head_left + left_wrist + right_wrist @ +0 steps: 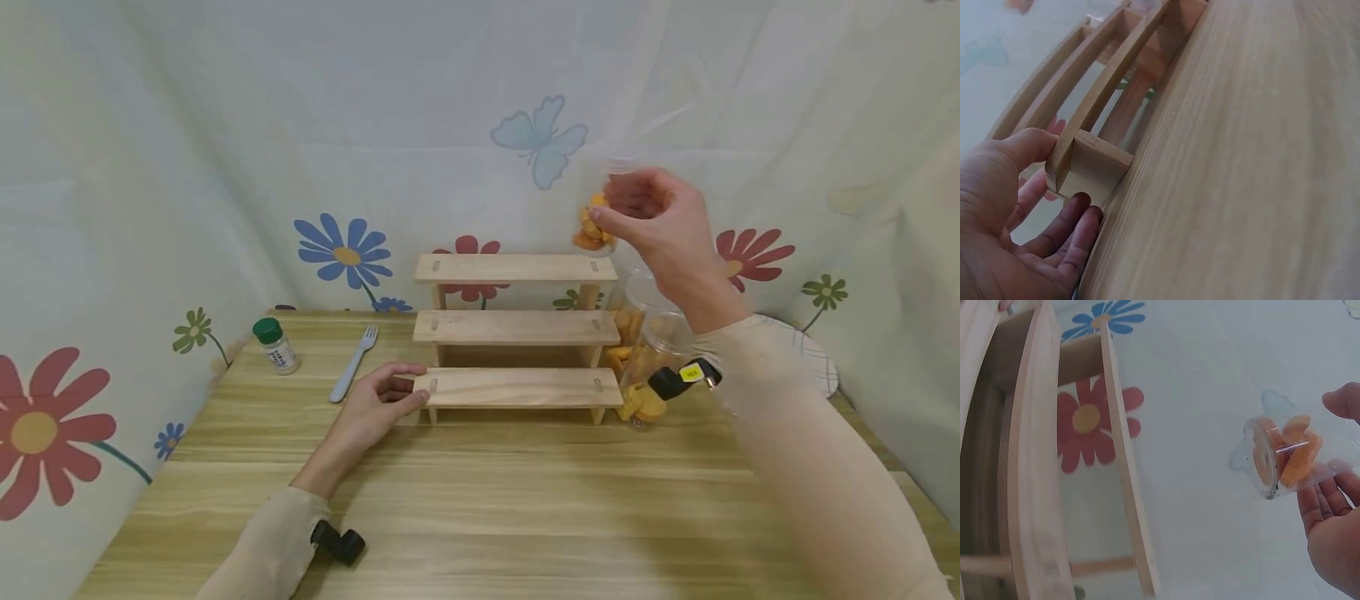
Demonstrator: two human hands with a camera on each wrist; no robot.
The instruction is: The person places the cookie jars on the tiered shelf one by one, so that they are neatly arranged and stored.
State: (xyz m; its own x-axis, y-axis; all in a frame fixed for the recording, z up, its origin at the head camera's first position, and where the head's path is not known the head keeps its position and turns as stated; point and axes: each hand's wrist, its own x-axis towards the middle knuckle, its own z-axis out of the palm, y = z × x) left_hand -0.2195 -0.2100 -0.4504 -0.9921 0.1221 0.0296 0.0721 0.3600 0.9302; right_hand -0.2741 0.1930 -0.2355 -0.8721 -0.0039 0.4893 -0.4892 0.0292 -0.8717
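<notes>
Right hand [663, 221]: gripped one snack jar [592, 229], lifted, apparently not yet placed. Below-left of it: wooden shelf [517, 387], whose end the left hand [378, 408] pinched. Below right hand: further jars [639, 367], which stood unlifted.

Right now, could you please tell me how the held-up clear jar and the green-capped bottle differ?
The clear jar is held in the air by the right-hand grip, whereas the green-capped bottle stands on the tabletop. The jar's see-through wall shows orange pieces inside; the bottle looks whitish, with dark printed marks. Both are containers.
</notes>
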